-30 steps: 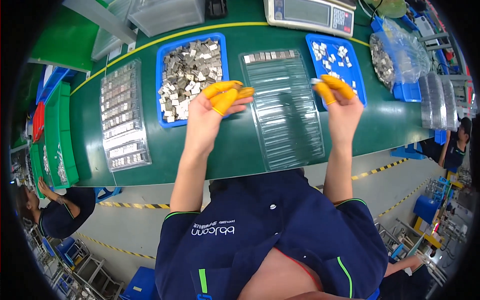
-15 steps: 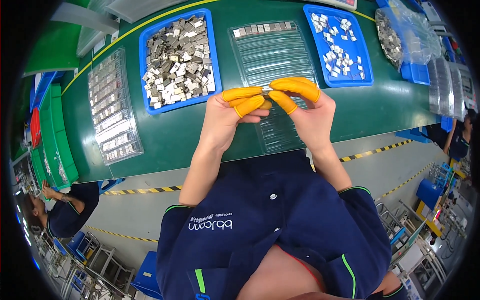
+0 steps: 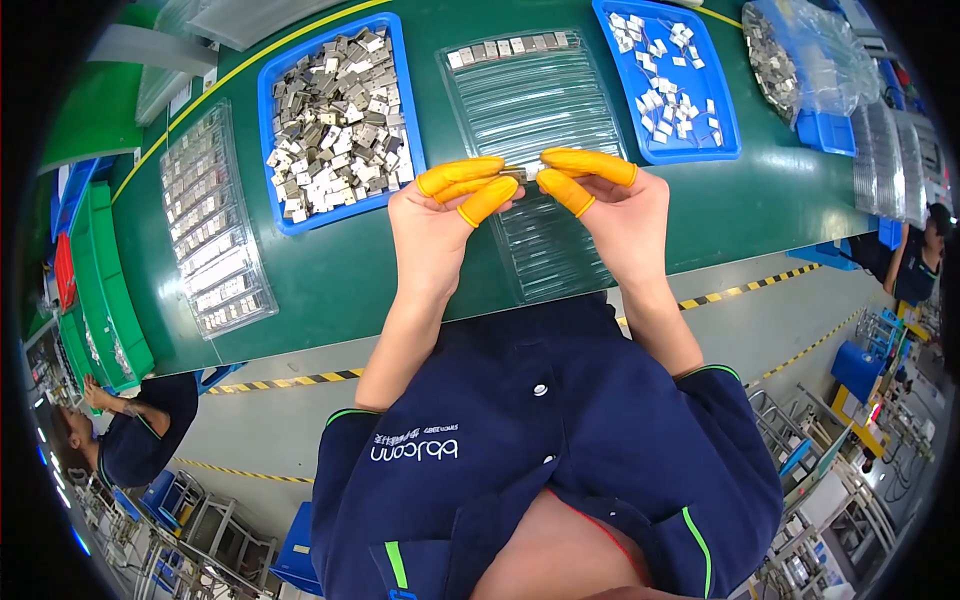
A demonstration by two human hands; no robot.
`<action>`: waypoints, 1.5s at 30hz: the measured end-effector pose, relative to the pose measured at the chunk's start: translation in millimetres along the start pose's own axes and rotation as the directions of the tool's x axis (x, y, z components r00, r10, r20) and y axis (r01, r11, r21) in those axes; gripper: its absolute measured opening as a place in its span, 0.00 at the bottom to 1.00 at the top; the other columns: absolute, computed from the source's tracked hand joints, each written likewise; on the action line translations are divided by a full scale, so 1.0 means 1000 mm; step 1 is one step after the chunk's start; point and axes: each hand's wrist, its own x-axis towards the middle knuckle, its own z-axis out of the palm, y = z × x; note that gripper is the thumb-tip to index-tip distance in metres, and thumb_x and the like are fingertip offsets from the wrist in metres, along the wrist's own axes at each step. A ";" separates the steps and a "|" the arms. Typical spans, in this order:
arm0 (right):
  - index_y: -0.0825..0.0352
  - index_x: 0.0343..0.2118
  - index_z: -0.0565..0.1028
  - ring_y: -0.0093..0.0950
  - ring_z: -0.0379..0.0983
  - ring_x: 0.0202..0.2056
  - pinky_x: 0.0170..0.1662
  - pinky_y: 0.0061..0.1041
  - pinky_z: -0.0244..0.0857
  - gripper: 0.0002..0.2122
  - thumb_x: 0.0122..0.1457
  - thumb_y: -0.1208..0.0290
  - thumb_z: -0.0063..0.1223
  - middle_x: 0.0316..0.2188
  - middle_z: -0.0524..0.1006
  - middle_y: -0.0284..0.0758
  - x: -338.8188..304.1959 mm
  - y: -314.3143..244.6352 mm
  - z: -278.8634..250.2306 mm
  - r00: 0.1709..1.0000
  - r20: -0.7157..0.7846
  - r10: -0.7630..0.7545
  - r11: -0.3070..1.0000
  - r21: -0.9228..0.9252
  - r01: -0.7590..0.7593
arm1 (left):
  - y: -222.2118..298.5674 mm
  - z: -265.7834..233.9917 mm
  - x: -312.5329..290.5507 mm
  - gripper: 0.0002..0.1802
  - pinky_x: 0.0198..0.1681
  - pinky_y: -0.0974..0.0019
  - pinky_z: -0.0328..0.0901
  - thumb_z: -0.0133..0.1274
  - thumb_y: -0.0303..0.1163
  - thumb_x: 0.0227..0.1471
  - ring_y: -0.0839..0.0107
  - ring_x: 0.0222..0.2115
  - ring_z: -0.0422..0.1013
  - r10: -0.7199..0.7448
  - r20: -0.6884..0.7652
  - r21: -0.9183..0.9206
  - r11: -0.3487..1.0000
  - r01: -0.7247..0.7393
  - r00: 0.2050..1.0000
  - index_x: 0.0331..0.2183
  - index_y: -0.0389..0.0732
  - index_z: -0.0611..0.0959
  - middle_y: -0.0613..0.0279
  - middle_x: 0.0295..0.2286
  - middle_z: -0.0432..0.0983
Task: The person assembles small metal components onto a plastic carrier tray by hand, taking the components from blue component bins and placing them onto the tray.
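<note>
My left hand (image 3: pixel 432 225) pinches a small metal-cased connector (image 3: pixel 513 174) between yellow-covered fingertips. Facing it, my right hand (image 3: pixel 625 215) has its covered thumb and fingers closed on a small white piece (image 3: pixel 532 173), right at the connector's end. Whether the two parts are joined or only touching, I cannot tell. Beneath both hands lies a clear ribbed plastic tray (image 3: pixel 540 105), with a row of metal connectors (image 3: pixel 515 45) along its far end. Part of that tray is hidden by my hands.
Left of it, a blue tray (image 3: pixel 413 120) is heaped with metal connectors. A blue tray (image 3: pixel 706 84) at right holds small white parts with thin leads. Further left lie a filled clear tray (image 3: pixel 215 220) and green bins (image 3: pixel 100 270). A bag (image 3: pixel 830 75) sits far right; a co-worker (image 3: pixel 150 430) is at left.
My left hand has shifted slightly left, and the connector shows more plainly between my fingertips. The whole table view has slid a little to the left.
</note>
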 end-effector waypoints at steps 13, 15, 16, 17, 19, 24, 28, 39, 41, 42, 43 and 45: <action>0.70 0.32 0.78 0.19 0.74 0.31 0.39 0.17 0.67 0.09 0.45 0.81 0.59 0.30 0.78 0.33 -0.003 -0.002 -0.003 0.997 0.035 -0.069 0.993 -0.098 0.072 | -0.002 -0.005 -0.004 0.11 0.34 0.70 0.71 0.56 0.17 0.41 0.65 0.29 0.75 0.031 0.009 0.028 0.999 -0.031 0.999 0.32 0.27 0.78 0.52 0.29 0.76; 0.69 0.32 0.78 0.19 0.74 0.31 0.38 0.17 0.67 0.09 0.45 0.80 0.59 0.29 0.78 0.33 -0.002 -0.004 -0.004 0.997 0.056 -0.054 0.986 -0.156 0.062 | -0.002 -0.007 -0.006 0.10 0.34 0.70 0.71 0.56 0.16 0.42 0.67 0.28 0.75 0.027 0.022 0.077 0.997 -0.028 0.999 0.32 0.28 0.79 0.53 0.28 0.77; 0.71 0.32 0.78 0.20 0.74 0.31 0.39 0.18 0.67 0.09 0.44 0.82 0.59 0.30 0.78 0.34 -0.002 -0.005 -0.004 0.997 0.065 -0.048 0.981 -0.183 0.059 | -0.002 -0.008 -0.005 0.10 0.34 0.70 0.71 0.56 0.16 0.42 0.67 0.28 0.75 0.024 0.021 0.081 0.996 -0.026 0.999 0.32 0.28 0.79 0.53 0.28 0.77; 0.72 0.32 0.77 0.21 0.74 0.32 0.39 0.18 0.67 0.09 0.44 0.83 0.59 0.30 0.78 0.35 -0.002 -0.006 -0.004 0.996 0.074 -0.041 0.976 -0.210 0.056 | -0.001 -0.009 -0.005 0.10 0.33 0.70 0.70 0.56 0.16 0.42 0.67 0.28 0.75 0.024 0.034 0.121 0.992 -0.028 0.999 0.32 0.28 0.79 0.53 0.28 0.77; 0.73 0.32 0.77 0.21 0.74 0.32 0.39 0.18 0.67 0.09 0.44 0.83 0.59 0.30 0.78 0.36 -0.001 -0.009 -0.008 0.993 0.109 -0.039 0.970 -0.233 0.064 | 0.000 -0.008 -0.006 0.09 0.33 0.71 0.70 0.55 0.16 0.42 0.68 0.28 0.75 0.020 0.042 0.162 0.986 -0.026 0.999 0.32 0.28 0.79 0.53 0.28 0.77; 0.72 0.31 0.77 0.18 0.74 0.31 0.36 0.15 0.68 0.08 0.45 0.81 0.59 0.28 0.78 0.33 0.006 -0.016 -0.020 0.974 0.204 0.094 0.989 -0.131 -0.068 | 0.000 -0.007 -0.006 0.10 0.31 0.72 0.70 0.55 0.17 0.42 0.69 0.26 0.75 0.025 0.102 0.202 0.978 -0.045 0.994 0.32 0.28 0.79 0.53 0.28 0.77; 0.75 0.32 0.76 0.20 0.74 0.32 0.37 0.16 0.68 0.09 0.45 0.83 0.59 0.29 0.77 0.35 0.003 -0.021 -0.021 0.957 0.252 0.142 0.985 -0.128 -0.112 | 0.002 -0.007 -0.003 0.10 0.31 0.72 0.70 0.56 0.17 0.42 0.69 0.27 0.75 -0.030 0.133 0.201 0.980 0.002 0.991 0.32 0.27 0.79 0.53 0.27 0.77; 0.74 0.32 0.75 0.21 0.72 0.30 0.35 0.18 0.68 0.13 0.40 0.83 0.61 0.29 0.76 0.35 0.015 0.013 -0.020 0.775 0.567 0.279 0.893 0.143 -0.426 | 0.015 -0.015 -0.012 0.10 0.29 0.74 0.69 0.58 0.18 0.40 0.72 0.24 0.74 -0.129 0.222 0.150 0.984 0.097 0.966 0.31 0.29 0.80 0.54 0.25 0.77; 0.74 0.32 0.76 0.22 0.73 0.30 0.35 0.18 0.68 0.12 0.40 0.83 0.60 0.29 0.76 0.35 0.017 0.004 -0.016 0.781 0.567 0.262 0.909 0.126 -0.397 | 0.018 -0.017 -0.012 0.09 0.29 0.74 0.69 0.57 0.19 0.41 0.72 0.24 0.74 -0.082 0.196 0.202 0.978 0.041 0.977 0.30 0.29 0.80 0.54 0.24 0.77; 0.74 0.31 0.76 0.22 0.73 0.31 0.35 0.18 0.68 0.12 0.40 0.83 0.60 0.29 0.76 0.35 0.018 0.000 -0.013 0.789 0.565 0.241 0.925 0.113 -0.364 | 0.020 -0.018 -0.012 0.09 0.29 0.74 0.69 0.57 0.19 0.41 0.72 0.24 0.74 -0.081 0.194 0.200 0.979 0.042 0.978 0.30 0.29 0.80 0.54 0.24 0.77; 0.75 0.32 0.76 0.23 0.73 0.31 0.35 0.18 0.68 0.12 0.40 0.83 0.60 0.29 0.77 0.36 0.020 -0.001 -0.012 0.772 0.592 0.231 0.925 0.114 -0.364 | 0.021 -0.020 -0.012 0.09 0.29 0.73 0.69 0.57 0.19 0.41 0.72 0.24 0.74 -0.119 0.238 0.154 0.985 0.083 0.964 0.31 0.29 0.80 0.54 0.24 0.77; 0.74 0.31 0.76 0.23 0.73 0.31 0.35 0.18 0.68 0.11 0.41 0.83 0.60 0.28 0.77 0.36 0.024 0.001 -0.009 0.767 0.602 0.221 0.922 0.128 -0.366 | 0.022 -0.021 -0.010 0.09 0.29 0.73 0.69 0.57 0.20 0.41 0.72 0.24 0.74 -0.148 0.287 0.108 0.987 0.122 0.946 0.31 0.29 0.80 0.53 0.24 0.77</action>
